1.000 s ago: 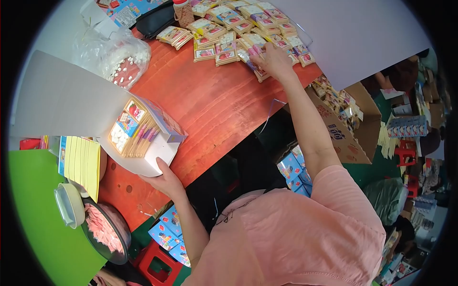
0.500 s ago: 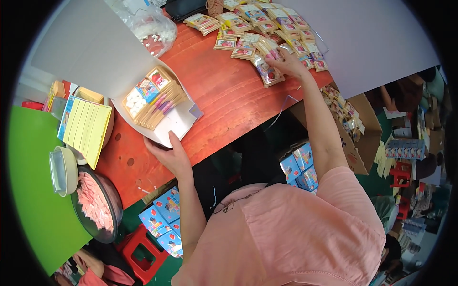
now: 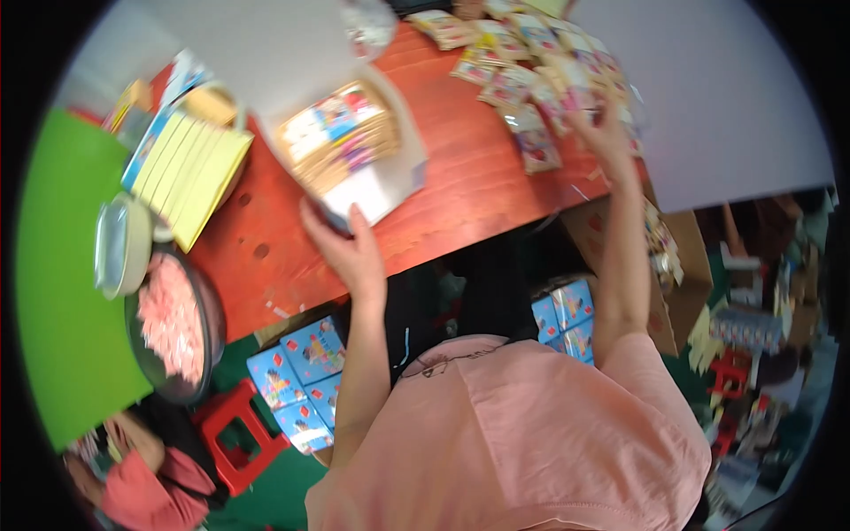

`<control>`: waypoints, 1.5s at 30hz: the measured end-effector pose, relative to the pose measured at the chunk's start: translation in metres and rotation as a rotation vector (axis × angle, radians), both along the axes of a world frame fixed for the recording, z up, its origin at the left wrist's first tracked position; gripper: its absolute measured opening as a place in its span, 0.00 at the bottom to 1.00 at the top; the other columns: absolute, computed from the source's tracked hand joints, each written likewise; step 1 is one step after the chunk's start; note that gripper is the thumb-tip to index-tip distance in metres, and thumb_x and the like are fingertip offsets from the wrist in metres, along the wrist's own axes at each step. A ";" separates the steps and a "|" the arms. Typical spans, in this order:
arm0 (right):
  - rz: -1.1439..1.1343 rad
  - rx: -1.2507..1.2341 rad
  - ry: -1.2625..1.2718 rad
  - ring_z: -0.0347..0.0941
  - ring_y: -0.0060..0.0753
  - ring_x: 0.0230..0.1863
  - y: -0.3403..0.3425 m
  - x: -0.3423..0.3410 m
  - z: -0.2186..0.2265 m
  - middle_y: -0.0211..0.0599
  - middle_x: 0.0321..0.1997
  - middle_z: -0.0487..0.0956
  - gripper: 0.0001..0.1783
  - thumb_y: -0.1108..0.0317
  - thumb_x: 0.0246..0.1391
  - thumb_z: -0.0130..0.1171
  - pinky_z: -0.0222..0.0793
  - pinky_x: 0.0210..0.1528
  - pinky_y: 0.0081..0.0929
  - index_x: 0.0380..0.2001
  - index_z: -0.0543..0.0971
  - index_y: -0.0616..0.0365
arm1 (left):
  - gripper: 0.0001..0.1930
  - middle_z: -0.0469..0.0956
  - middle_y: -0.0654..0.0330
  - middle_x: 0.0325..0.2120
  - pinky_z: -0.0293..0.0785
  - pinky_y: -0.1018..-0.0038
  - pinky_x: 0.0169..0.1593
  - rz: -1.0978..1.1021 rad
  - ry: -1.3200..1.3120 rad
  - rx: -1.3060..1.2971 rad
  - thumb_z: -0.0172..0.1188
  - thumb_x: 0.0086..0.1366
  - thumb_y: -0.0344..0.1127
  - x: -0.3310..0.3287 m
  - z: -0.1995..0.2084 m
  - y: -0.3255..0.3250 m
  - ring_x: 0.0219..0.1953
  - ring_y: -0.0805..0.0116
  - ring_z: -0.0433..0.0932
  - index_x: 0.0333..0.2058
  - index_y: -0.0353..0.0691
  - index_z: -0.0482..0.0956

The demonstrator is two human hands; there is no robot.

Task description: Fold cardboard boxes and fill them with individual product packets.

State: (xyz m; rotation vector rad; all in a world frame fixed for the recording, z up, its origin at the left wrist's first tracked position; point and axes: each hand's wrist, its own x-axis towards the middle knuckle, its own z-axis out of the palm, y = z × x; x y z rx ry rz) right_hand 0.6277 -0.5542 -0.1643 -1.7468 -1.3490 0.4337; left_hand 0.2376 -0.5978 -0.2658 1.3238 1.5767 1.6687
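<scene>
My left hand (image 3: 348, 252) grips the near edge of an open white cardboard box (image 3: 409, 168), with the thumb on its near side. Inside the box stands a row of flat, clear-wrapped snack packets (image 3: 341, 133), with bare white card in front of them. My right hand (image 3: 606, 142) is at the right side of a loose heap of similar packets (image 3: 505, 44) on the table. Its fingers are smeared by motion, so whether they hold a packet cannot be made out. One packet (image 3: 533, 142) lies at the heap's near edge.
Folded yellow cards (image 3: 190, 168) and a dark bowl of pink packets (image 3: 177, 323) are at the left of the red table (image 3: 283, 239). Blue boxes (image 3: 297, 385) and a red stool (image 3: 235, 434) stand below. A cardboard carton (image 3: 686, 257) is at right. Another person (image 3: 155, 482) sits lower left.
The whole view has shifted, so the table appears farther right. My right hand has moved rightward across the heap. My left hand stays at the box.
</scene>
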 end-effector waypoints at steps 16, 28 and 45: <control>0.982 0.138 -0.904 0.70 0.48 0.59 0.114 -0.245 0.073 0.41 0.57 0.74 0.36 0.64 0.49 0.71 0.67 0.63 0.38 0.63 0.74 0.51 | 0.34 0.55 0.36 0.70 0.55 0.50 0.72 -0.004 0.219 -0.046 0.52 0.69 0.28 0.002 0.005 -0.001 0.72 0.36 0.56 0.71 0.32 0.53; 0.656 0.267 -1.308 0.69 0.55 0.58 0.087 -0.287 0.041 0.51 0.52 0.72 0.37 0.70 0.50 0.64 0.72 0.60 0.43 0.66 0.69 0.55 | 0.31 0.58 0.40 0.70 0.55 0.51 0.73 -0.044 0.158 -0.025 0.51 0.71 0.31 -0.001 0.005 0.002 0.72 0.39 0.57 0.70 0.30 0.55; 0.742 0.069 -0.957 0.68 0.57 0.61 0.094 -0.278 0.049 0.54 0.59 0.69 0.26 0.64 0.66 0.52 0.68 0.64 0.49 0.66 0.67 0.58 | 0.26 0.66 0.41 0.66 0.57 0.55 0.72 0.066 0.598 0.389 0.61 0.66 0.31 -0.052 0.115 0.037 0.70 0.44 0.62 0.61 0.30 0.70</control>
